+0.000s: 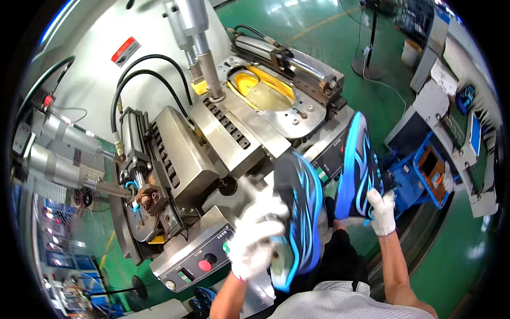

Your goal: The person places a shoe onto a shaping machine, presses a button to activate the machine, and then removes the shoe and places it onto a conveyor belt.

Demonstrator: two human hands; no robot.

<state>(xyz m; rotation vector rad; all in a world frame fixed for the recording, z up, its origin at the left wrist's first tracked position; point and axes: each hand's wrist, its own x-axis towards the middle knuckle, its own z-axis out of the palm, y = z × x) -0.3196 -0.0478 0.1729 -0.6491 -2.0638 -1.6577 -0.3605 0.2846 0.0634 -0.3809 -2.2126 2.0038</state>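
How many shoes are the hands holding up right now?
2: a black-and-blue shoe in the left hand and a similar shoe in the right hand. Neither is hidden, though gloved fingers cover part of each.

2 gloved hands [257, 234] [382, 212], 2 held shoes [303, 207] [357, 170], perhaps 2 lower shoes [203, 299].
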